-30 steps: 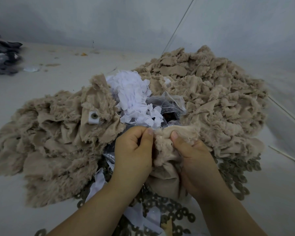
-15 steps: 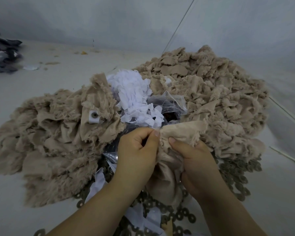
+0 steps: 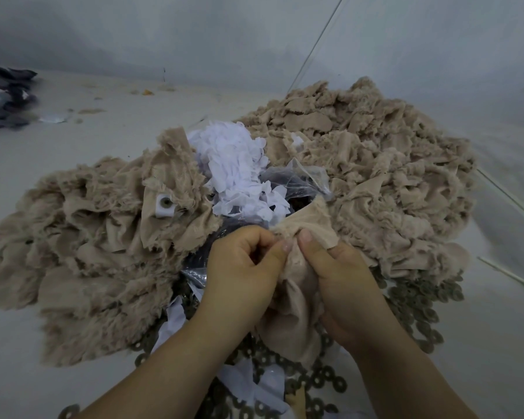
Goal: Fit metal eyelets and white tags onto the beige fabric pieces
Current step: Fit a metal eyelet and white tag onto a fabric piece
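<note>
Lying nearest the viewer, metal eyelets (image 3: 418,303) in ring form are scattered across the pale counter (image 3: 496,343), mixed with loose white tags (image 3: 273,385) between the two forearms.

Left hand (image 3: 239,273): fingers curled, thumb and forefinger pinching the upper edge of a beige fabric piece (image 3: 294,316). Whether anything small sits inside the pinch cannot be told.

Right hand (image 3: 342,282): fingers wrapped round the same fabric piece, thumb pressed on its top edge, thumb tip just beside the left thumb tip. The piece hangs crumpled between both hands, above the eyelets; its upper corner stands up behind the thumbs.

Just behind the hands: a clear plastic bag (image 3: 300,182), open and crumpled, with dark contents not identifiable.

Beside the bag, to its left: a heap of white tags (image 3: 233,164), loosely piled.

Left of centre: a pile of beige fabric pieces (image 3: 82,237) with frayed edges. One finished piece (image 3: 164,205) on top of it shows a white tag with a metal eyelet set through its middle.

Right and rear: a larger pile of beige fabric pieces (image 3: 375,164), touching the bag and the tag heap.

Far left: dark cloth (image 3: 3,101), blurred, well apart from the piles.

Rear: a grey wall (image 3: 194,34) behind the counter.
</note>
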Action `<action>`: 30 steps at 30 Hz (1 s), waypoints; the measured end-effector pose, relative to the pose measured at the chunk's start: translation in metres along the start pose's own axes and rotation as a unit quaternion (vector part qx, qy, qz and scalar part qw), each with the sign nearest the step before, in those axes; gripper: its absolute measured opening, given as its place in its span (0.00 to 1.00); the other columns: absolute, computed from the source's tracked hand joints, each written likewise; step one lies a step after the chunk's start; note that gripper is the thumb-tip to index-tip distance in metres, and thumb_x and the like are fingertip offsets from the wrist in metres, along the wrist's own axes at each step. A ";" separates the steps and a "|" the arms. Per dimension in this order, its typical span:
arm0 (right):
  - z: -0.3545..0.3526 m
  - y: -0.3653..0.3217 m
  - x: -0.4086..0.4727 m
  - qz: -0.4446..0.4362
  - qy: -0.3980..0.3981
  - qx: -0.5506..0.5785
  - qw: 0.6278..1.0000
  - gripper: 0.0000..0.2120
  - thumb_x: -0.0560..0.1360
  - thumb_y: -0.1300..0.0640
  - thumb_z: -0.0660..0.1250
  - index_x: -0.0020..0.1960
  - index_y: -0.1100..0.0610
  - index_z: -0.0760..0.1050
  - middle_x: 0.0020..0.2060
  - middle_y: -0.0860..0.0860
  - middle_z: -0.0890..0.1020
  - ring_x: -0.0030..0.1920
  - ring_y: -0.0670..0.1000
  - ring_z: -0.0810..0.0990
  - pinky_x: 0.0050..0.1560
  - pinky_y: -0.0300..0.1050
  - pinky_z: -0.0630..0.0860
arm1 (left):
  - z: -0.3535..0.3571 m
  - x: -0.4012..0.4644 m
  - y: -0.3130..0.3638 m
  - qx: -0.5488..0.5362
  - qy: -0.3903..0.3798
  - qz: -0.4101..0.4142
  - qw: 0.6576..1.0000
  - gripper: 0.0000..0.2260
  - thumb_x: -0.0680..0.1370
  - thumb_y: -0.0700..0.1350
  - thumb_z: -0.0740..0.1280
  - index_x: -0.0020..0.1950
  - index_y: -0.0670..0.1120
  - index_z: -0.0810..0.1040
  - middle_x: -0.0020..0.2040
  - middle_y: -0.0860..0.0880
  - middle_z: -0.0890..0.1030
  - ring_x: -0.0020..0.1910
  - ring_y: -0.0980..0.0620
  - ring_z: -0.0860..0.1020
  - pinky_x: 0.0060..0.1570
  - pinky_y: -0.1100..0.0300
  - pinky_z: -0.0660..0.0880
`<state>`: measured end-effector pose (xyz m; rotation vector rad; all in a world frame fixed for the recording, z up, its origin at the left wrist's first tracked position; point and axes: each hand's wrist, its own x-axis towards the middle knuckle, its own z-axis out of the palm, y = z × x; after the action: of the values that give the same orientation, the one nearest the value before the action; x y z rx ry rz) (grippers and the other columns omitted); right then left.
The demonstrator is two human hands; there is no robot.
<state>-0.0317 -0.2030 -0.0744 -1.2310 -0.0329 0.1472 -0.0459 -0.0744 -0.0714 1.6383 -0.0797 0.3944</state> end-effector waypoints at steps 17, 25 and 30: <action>0.003 -0.002 -0.006 0.011 0.007 0.021 1.000 0.18 0.69 0.49 0.71 0.45 0.65 0.84 0.43 0.64 0.85 0.43 0.59 0.86 0.43 0.48 0.83 | 0.002 -0.004 0.002 0.046 0.005 0.045 0.998 0.23 0.69 0.63 0.70 0.34 0.43 0.71 0.27 0.53 0.71 0.27 0.59 0.68 0.27 0.63 0.68; 0.000 0.000 -0.003 -0.003 0.030 0.014 0.999 0.17 0.70 0.48 0.71 0.43 0.62 0.86 0.41 0.62 0.86 0.43 0.57 0.87 0.40 0.41 0.82 | 0.005 -0.004 -0.005 0.196 0.015 0.136 0.971 0.16 0.78 0.46 0.63 0.31 0.53 0.64 0.26 0.56 0.66 0.28 0.59 0.67 0.29 0.71 0.63; 0.002 0.001 -0.002 0.004 0.052 0.036 0.998 0.16 0.72 0.51 0.69 0.47 0.64 0.85 0.46 0.63 0.86 0.50 0.60 0.86 0.53 0.51 0.82 | 0.004 0.000 -0.005 0.053 0.000 0.049 0.997 0.19 0.79 0.47 0.63 0.32 0.37 0.70 0.27 0.43 0.69 0.29 0.53 0.67 0.31 0.50 0.69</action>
<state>-0.0335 -0.2011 -0.0745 -1.1656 0.0675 0.0892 -0.0440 -0.0778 -0.0765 1.7430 -0.1416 0.4817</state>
